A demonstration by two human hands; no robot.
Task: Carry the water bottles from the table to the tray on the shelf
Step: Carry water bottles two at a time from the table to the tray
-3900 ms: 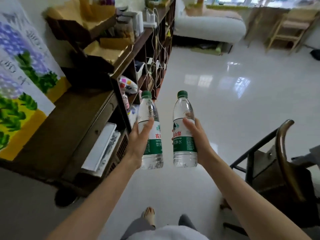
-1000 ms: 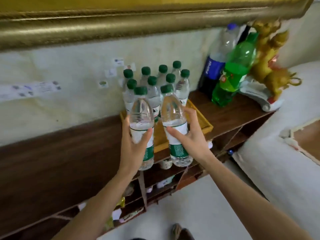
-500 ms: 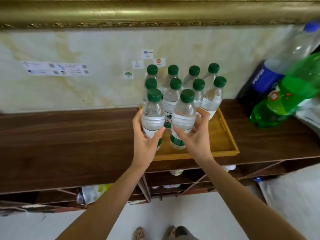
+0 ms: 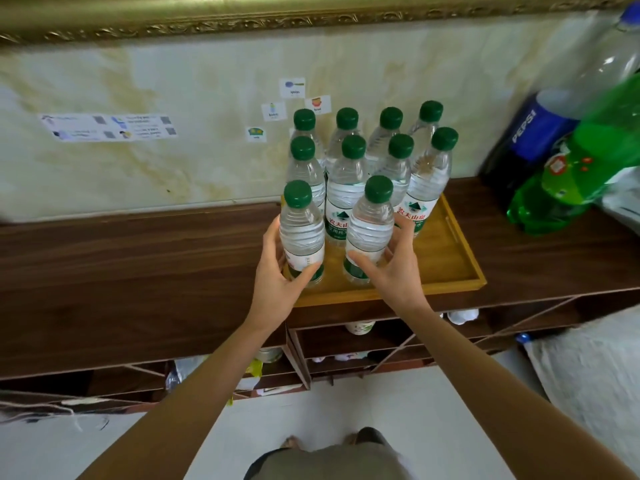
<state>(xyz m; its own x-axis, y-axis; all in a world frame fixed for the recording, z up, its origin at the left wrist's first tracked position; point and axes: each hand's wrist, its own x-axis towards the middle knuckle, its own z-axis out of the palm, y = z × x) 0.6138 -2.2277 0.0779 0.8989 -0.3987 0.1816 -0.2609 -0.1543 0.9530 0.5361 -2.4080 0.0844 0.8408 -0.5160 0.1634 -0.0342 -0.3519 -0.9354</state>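
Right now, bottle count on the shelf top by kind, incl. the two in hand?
Clear green-capped water bottles: 10 (8 standing in the wooden tray, 2 held)
Blue-label Pepsi bottle: 1
Green plastic soda bottle: 1
Total: 12

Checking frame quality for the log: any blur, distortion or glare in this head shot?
Head view: the tray and its water bottles are sharp; the Pepsi bottle and green soda bottle lean and smear at the right edge from wide-angle distortion; lighting is soft, with no harsh glare.

tray (image 4: 460,251) right front bare | eight standing bottles (image 4: 353,174) crowd its back | soda bottles (image 4: 554,174) seemingly flank right
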